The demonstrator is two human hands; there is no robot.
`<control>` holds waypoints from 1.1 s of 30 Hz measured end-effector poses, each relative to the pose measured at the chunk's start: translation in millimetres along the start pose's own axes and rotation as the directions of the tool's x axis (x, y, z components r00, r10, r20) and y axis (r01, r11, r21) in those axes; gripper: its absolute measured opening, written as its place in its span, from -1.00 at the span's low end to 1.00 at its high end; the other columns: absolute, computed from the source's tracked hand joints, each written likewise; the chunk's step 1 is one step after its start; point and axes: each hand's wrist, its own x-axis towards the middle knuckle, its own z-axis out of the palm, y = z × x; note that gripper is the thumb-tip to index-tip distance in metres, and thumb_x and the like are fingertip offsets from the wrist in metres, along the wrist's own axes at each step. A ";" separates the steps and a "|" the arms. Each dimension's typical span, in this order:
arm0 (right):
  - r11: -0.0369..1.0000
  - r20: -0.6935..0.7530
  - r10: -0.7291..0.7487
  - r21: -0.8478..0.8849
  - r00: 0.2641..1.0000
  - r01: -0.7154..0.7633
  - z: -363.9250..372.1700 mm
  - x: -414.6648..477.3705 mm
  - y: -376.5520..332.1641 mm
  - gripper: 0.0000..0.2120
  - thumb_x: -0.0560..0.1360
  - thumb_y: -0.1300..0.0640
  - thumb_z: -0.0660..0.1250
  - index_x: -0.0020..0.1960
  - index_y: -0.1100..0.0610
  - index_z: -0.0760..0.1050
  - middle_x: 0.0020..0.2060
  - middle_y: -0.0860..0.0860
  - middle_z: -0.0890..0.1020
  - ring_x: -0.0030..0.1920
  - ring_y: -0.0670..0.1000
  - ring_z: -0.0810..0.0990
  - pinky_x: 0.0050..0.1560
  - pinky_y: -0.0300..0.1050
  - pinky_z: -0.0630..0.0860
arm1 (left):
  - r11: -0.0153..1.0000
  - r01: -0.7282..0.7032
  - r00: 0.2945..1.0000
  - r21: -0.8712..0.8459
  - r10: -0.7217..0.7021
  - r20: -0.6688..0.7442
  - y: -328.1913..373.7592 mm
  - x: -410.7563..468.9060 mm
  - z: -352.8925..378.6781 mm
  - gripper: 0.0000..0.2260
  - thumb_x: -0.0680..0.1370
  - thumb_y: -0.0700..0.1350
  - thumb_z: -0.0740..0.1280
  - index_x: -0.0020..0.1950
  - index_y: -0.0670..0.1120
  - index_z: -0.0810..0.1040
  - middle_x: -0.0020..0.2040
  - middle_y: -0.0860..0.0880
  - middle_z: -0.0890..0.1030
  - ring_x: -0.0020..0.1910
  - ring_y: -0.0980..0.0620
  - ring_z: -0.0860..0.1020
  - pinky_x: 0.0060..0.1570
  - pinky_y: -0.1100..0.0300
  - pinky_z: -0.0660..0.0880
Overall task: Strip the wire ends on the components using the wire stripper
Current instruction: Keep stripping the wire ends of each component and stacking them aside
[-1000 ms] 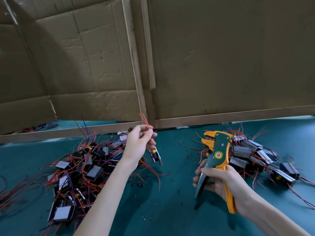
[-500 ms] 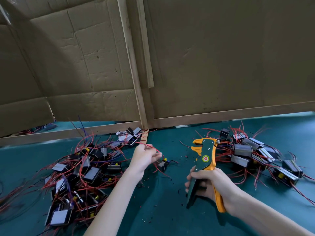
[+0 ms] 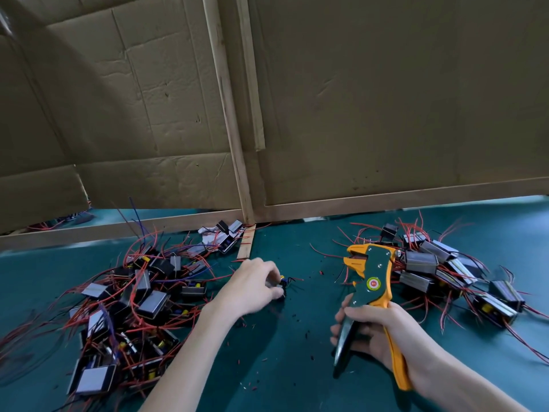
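Rising along the far edge of the teal counter [image 3: 297, 367], a cardboard wall [image 3: 386, 99] backs two heaps of red-wired components, a left heap [image 3: 133, 298] and a right heap [image 3: 439, 269]. Between them the right hand [image 3: 368, 325] has its grip closed round the handles of the yellow wire stripper [image 3: 372, 275], held nose-up. The left hand [image 3: 249, 288] pinches a small component [image 3: 283, 282] at mid-counter.
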 end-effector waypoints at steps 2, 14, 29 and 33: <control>1.000 -0.003 -0.009 0.001 1.000 0.009 0.1 -0.3 -0.7 -0.71 0.25 0.35 0.39 -0.04 0.35 0.51 -0.26 0.28 0.58 -0.29 0.25 0.63 -0.25 0.13 0.64 | 0.997 0.052 0.998 -0.051 -0.049 0.048 1.4 -2.1 -4.8 -0.84 0.50 0.02 0.41 0.00 0.01 0.51 -0.10 0.08 0.53 -0.12 0.08 0.51 -0.12 0.19 0.42; 0.997 -0.014 -0.035 -0.076 0.999 0.034 -1.0 -0.5 0.8 -0.89 0.44 0.43 0.32 -0.03 0.35 0.51 -0.23 0.29 0.58 -0.24 0.25 0.63 -0.19 0.13 0.63 | 0.974 -0.041 0.992 0.223 0.067 -0.111 -1.8 17.9 12.5 -0.74 0.61 -0.05 0.26 0.30 0.13 0.49 0.23 0.08 0.56 0.29 0.02 0.38 0.33 0.00 0.15; 0.995 -0.008 -0.037 -0.088 0.999 0.036 0.8 -2.5 -0.4 -0.90 0.46 0.43 0.30 -0.02 0.36 0.50 -0.24 0.27 0.58 -0.23 0.25 0.63 -0.18 0.13 0.64 | 0.908 -0.226 0.927 -0.352 0.089 -0.365 6.3 6.1 -24.6 -0.89 0.48 -0.16 0.45 -0.04 0.03 0.64 -0.14 0.20 0.64 -0.19 0.39 0.54 -0.13 0.52 0.36; 0.995 -0.004 -0.037 -0.094 0.999 0.036 1.2 -3.5 0.2 -0.89 0.45 0.42 0.31 -0.02 0.35 0.50 -0.24 0.27 0.59 -0.22 0.26 0.63 -0.18 0.12 0.63 | 0.920 -0.267 0.912 -0.286 0.146 -0.383 11.6 -10.0 -26.9 -0.83 0.49 -0.19 0.44 0.07 -0.06 0.67 -0.06 0.13 0.65 -0.08 0.30 0.57 0.00 0.50 0.39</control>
